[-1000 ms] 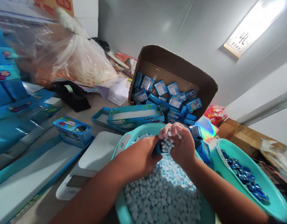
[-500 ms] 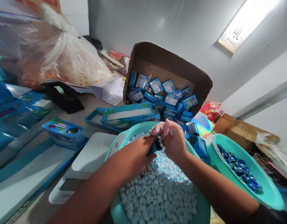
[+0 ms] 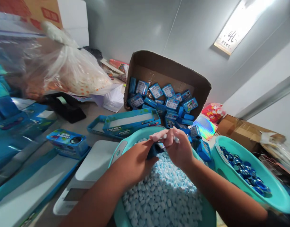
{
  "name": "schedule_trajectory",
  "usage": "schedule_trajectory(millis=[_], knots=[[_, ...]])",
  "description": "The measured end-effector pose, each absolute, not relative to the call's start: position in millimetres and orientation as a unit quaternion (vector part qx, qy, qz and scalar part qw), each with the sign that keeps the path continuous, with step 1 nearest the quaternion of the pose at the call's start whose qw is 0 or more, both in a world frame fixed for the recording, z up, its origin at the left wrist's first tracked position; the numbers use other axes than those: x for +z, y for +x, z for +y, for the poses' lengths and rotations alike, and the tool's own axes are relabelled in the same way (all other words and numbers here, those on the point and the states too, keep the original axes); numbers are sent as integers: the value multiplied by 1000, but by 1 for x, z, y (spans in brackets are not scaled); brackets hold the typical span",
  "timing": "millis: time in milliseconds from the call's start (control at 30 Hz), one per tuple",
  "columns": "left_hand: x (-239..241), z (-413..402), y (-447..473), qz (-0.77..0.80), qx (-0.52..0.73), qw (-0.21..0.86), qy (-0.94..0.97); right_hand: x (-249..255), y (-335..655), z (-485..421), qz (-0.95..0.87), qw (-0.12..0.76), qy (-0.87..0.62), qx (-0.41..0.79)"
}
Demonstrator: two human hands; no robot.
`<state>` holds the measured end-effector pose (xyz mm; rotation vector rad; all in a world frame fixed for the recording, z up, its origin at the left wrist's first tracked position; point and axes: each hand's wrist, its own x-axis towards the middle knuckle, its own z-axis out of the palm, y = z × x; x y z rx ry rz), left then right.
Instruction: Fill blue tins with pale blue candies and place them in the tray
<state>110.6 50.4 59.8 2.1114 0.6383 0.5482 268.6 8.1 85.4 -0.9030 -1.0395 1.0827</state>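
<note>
My left hand point(image 3: 137, 162) is closed around a small blue box point(image 3: 153, 151) above a turquoise basin point(image 3: 117, 153). The box's dark opening shows, but the fingers cover most of its outside. Over that opening, my right hand point(image 3: 180, 148) is cupped and tilted, with a few small white candies point(image 3: 175, 138) at its fingers. Its palm is partly hidden, so how many it holds I cannot tell. Below both hands, the basin holds a mass of pale blue and white candies point(image 3: 163, 195).
A cardboard box point(image 3: 168, 67) of small blue boxes stands behind the basin. Turquoise tub point(image 3: 280, 201) with blue lids is at right. Left are a white scale point(image 3: 96, 162), long trays point(image 3: 130, 121), a blue carton point(image 3: 68, 142), tape dispenser point(image 3: 65, 107) and plastic bag point(image 3: 76, 66).
Candies that were dropping from my right hand beside the box no longer show in the air; a few sit at its fingers. My right hand has tipped slightly, and the view has shifted a little.
</note>
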Motion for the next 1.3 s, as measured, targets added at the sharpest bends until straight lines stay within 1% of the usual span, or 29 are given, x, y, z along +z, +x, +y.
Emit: schedule_trajectory(millis=[167,367,600,667,733,767,833,900,967,1033,1133,1200,1300], knots=[[61,50,113,289,210,415,837,83,264,10,-475,628,-401,468],[60,50,116,310,191,434,824,80,267,11,-525,611,-423,415],[62,51,119,361,167,432,810,82,272,10,-578,569,-454,369],[64,50,118,376,168,431,803,89,278,10,-605,544,-479,330],[65,50,118,393,174,425,796,98,289,10,-644,494,-523,261],[66,50,117,400,178,421,794,101,295,11,-663,454,-551,224],[67,50,117,409,181,416,791,106,307,10,-694,347,-607,171],[68,50,117,413,180,419,788,108,315,9,-709,244,-644,153],[68,51,117,411,178,423,788,107,316,7,-717,191,-655,140],[68,51,117,406,178,425,789,107,312,5,-727,183,-651,119],[67,51,117,394,181,437,788,107,306,4,-732,195,-644,106],[66,51,117,386,179,445,788,106,304,3,-728,214,-639,126],[64,52,116,380,178,442,793,103,301,4,-710,264,-629,177]])
